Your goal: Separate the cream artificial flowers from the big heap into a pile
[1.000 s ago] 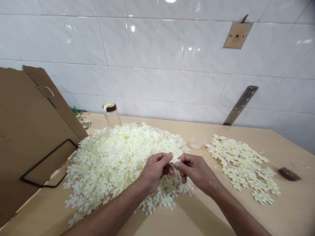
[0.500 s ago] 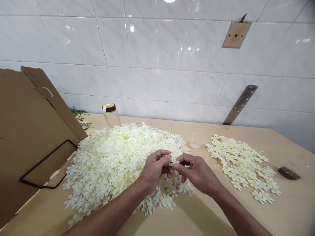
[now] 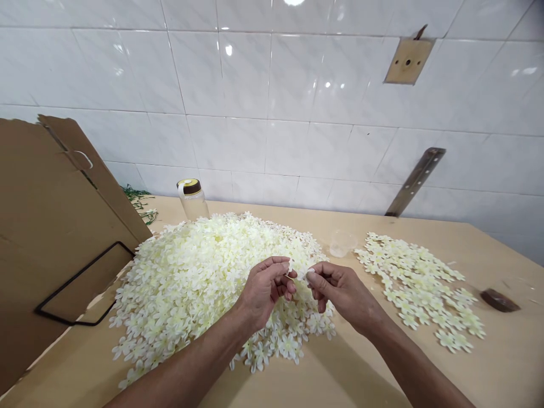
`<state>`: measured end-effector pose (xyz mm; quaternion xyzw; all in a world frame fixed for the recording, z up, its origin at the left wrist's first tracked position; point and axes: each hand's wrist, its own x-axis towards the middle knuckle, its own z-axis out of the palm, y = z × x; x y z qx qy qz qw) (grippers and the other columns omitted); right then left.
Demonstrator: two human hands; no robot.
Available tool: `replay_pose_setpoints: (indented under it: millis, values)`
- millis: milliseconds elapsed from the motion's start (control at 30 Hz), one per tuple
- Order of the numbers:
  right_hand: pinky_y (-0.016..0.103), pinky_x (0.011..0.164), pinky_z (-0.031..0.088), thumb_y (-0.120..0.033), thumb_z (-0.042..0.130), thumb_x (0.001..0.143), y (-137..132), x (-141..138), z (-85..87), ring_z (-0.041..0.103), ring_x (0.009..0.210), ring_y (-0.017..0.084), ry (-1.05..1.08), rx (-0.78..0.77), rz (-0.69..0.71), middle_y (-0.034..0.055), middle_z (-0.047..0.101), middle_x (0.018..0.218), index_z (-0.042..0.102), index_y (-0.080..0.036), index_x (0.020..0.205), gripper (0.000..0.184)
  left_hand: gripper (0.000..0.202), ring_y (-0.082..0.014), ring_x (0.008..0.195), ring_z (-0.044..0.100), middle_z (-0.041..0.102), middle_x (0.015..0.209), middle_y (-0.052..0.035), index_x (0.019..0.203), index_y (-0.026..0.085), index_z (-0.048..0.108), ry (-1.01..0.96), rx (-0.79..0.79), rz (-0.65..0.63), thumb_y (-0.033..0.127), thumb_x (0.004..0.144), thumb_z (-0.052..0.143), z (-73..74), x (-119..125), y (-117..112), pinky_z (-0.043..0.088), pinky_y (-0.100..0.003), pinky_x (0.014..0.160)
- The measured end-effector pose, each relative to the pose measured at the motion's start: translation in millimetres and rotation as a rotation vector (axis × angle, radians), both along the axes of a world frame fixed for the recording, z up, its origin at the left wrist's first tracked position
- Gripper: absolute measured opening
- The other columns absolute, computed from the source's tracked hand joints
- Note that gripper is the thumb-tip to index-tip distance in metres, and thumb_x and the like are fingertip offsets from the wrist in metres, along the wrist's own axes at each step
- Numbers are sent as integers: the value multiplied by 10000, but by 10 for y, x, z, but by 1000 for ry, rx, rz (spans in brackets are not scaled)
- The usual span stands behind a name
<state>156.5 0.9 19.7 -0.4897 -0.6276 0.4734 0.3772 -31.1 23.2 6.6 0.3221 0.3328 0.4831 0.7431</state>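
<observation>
A large heap of pale yellow-white artificial flowers (image 3: 199, 272) lies on the wooden table (image 3: 361, 379). Over its right side, my left hand (image 3: 270, 286) pinches a small white flower (image 3: 290, 266) between thumb and forefinger, the other fingers loosely curled. A little to the right, apart from it, my right hand (image 3: 335, 286) is closed in a pinch on another white flower (image 3: 309, 274), mostly covered by the fingertips. A flatter spread of the same flowers (image 3: 416, 283) lies farther right.
At left stands a cardboard box (image 3: 55, 226) with a black wire frame (image 3: 85, 283) against it. A lidded clear bottle (image 3: 193, 198) is behind the heap. Right of it are a clear plastic piece (image 3: 342, 243), a brown object (image 3: 499, 300) and a metal bracket (image 3: 415, 181) by the wall.
My hands have moved apart from touching fingertips, each keeping a white flower. The right hand shifted slightly right, the left slightly left. The heap and other things look the same.
</observation>
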Motion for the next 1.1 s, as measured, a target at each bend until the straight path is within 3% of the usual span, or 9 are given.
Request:
replay_pose_setpoints:
  millis: [167, 300, 367, 467, 567, 767, 867, 1000, 1100]
  values:
    - [274, 524, 503, -514, 588, 908, 15, 19, -15, 582, 506, 129, -53, -36, -32, -8, 563, 646, 651, -168, 823, 362, 282, -118, 551, 590, 675, 786, -64, 986, 130, 618, 1, -6, 4, 242, 749, 724, 29, 5, -8, 438, -227, 484]
    - [288, 484, 529, -482, 629, 872, 19, 20, -8, 604, 557, 143, -211, -31, -185, 55, 645, 900, 644, -178, 1140, 405, 275, -112, 535, 590, 663, 760, -43, 956, 133, 638, 61, 44, 13, 261, 739, 749, 48, 23, -25, 443, -223, 478]
    - [286, 464, 517, -503, 610, 885, 9, 2, -1, 569, 511, 116, -208, -9, -215, 57, 639, 958, 625, -198, 1205, 443, 272, -118, 533, 590, 634, 688, -16, 948, 137, 644, 116, 112, 16, 277, 745, 759, 45, 42, -40, 455, -225, 482]
    - [256, 444, 467, -555, 541, 923, -12, -48, 12, 503, 469, 94, -49, -34, -86, 8, 581, 761, 693, -187, 996, 405, 282, -136, 546, 601, 607, 628, 0, 963, 137, 641, 218, 244, 24, 306, 770, 758, 24, 79, -67, 486, -241, 497]
    - [237, 452, 450, -560, 562, 913, -16, -93, 8, 506, 537, 112, 106, -77, 42, 17, 580, 716, 710, -168, 848, 424, 295, -146, 555, 617, 617, 659, -8, 975, 134, 631, 304, 340, 31, 335, 790, 744, -11, 110, -95, 519, -263, 503]
    - [235, 448, 418, -490, 727, 807, 15, -87, -29, 475, 457, 82, 87, -91, -73, -1, 593, 694, 757, -170, 856, 326, 304, -144, 551, 631, 626, 713, -4, 1043, 154, 619, 399, 417, 66, 342, 822, 710, -87, 109, -101, 534, -263, 493]
    - [237, 443, 409, -478, 759, 775, 16, -74, -27, 470, 440, 81, 101, -92, -112, -6, 589, 668, 758, -168, 833, 315, 292, -149, 520, 622, 635, 659, -13, 947, 139, 628, 409, 379, 56, 372, 805, 731, -98, 101, -78, 523, -262, 472]
    - [229, 443, 412, -479, 765, 772, 25, -51, -30, 477, 443, 84, 167, -94, -100, -25, 534, 595, 717, -156, 722, 330, 280, -145, 476, 598, 637, 560, -25, 862, 120, 654, 343, 330, -17, 372, 788, 753, -81, 96, -47, 515, -264, 475]
    - [220, 431, 421, -497, 764, 768, 48, -20, -36, 463, 459, 87, 252, -133, -60, -33, 502, 560, 664, -157, 652, 373, 258, -139, 485, 598, 660, 589, -35, 850, 122, 673, 289, 306, -34, 357, 783, 756, -64, 90, -36, 512, -260, 483]
